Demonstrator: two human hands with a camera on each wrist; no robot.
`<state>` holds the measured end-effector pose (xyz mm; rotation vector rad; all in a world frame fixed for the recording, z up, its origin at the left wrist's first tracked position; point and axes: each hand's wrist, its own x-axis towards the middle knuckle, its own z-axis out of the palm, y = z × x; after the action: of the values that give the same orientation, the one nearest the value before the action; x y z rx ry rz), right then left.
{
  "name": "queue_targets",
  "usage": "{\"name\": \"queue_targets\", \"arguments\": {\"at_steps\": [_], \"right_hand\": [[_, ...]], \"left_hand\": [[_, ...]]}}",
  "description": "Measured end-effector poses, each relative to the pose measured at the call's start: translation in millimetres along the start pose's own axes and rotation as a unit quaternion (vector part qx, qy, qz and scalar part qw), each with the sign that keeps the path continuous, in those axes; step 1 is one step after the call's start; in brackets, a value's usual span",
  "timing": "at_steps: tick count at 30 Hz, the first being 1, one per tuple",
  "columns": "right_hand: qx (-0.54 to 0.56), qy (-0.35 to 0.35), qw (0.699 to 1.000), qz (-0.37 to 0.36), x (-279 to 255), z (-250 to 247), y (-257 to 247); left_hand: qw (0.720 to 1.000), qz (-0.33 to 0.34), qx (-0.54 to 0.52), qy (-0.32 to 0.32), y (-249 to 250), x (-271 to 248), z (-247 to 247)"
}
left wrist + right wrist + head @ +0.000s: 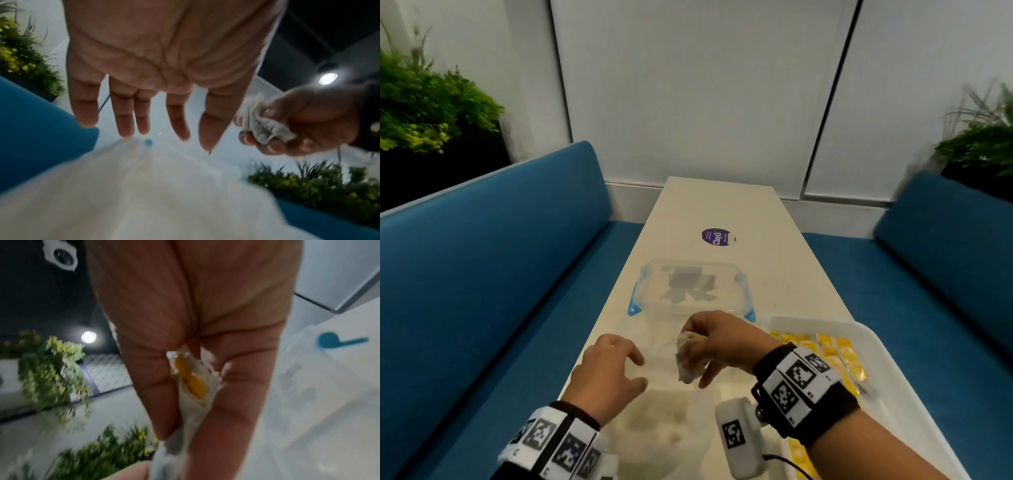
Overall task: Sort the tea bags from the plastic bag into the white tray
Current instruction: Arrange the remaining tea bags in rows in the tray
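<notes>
A crumpled bunch of tea bags (690,356) is gripped in the right hand (717,346), raised above the counter (717,212); in the right wrist view a yellow tag (192,378) is seen among the white paper pinched between the fingers (244,386). The left hand (607,371) is held released, fingers spread and loosely bent, just above the clear plastic bag (654,421), which lies on the near end of the counter with pale contents dimly seen inside; whether the bag is touched cannot be told. The white tray (893,346) is set at the right edge of the counter, and rows of yellow tea bags (832,349) are laid in it. Beyond the hands a clear container (690,287) with blue clips is placed, and farther off a purple sticker (717,236). Blue benches (482,260) are seen on both sides.
</notes>
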<state>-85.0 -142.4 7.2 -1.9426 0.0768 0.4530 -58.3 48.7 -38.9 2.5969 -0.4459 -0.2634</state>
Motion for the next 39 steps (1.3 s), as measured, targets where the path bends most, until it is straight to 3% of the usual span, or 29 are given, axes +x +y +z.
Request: {"name": "queue_targets", "arguments": {"at_steps": [3, 6, 15, 22, 29, 32, 34, 36, 39], "right_hand": [[0.056, 0.015, 0.998, -0.005, -22, -30, 2], [0.084, 0.05, 0.995, -0.006, -43, -54, 10], [0.122, 0.134, 0.983, 0.024, -109, -101, 65], [0.131, 0.282, 0.95, 0.039, -142, -131, 99], [0.185, 0.346, 0.92, 0.022, -150, -146, 115], [0.062, 0.41, 0.909, 0.036, -148, -155, 118], [-0.062, 0.388, 0.917, 0.069, -141, -163, 121], [-0.166, 0.325, 0.922, 0.127, -129, -172, 122], [-0.283, 0.233, 0.899, 0.238, -108, -179, 132]], "left_hand": [[0.983, 0.053, -0.167, 0.048, 41, -1, -12], [0.934, 0.062, -0.35, -0.036, 91, 2, -5], [0.844, 0.013, -0.515, -0.151, 180, 20, 80], [0.828, 0.025, -0.532, -0.176, 220, 24, 113], [0.849, 0.016, -0.513, -0.128, 225, 29, 130], [0.868, 0.018, -0.485, -0.103, 219, 35, 133], [0.887, 0.029, -0.453, -0.088, 214, 38, 135], [0.888, 0.028, -0.451, -0.085, 211, 40, 137], [0.889, 0.023, -0.45, -0.079, 208, 42, 140]]}}
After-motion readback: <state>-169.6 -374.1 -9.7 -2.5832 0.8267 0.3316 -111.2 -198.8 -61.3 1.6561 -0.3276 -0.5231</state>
